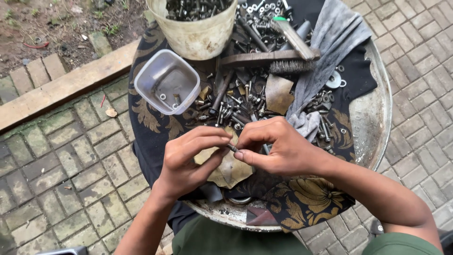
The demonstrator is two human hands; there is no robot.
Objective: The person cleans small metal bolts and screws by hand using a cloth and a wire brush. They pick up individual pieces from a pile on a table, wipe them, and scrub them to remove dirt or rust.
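Left hand (188,158) and right hand (276,148) pinch a small dark metal bolt (232,148) between fingertips, above a round metal tray (377,118) strewn with rusty hardware.

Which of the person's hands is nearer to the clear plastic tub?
Left. The left hand is just below the clear plastic tub. The right hand is farther off to its right; both hands pinch a small bolt.

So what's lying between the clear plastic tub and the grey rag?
In the head view, a heap of loose bolts lies between the clear tub and grey rag.
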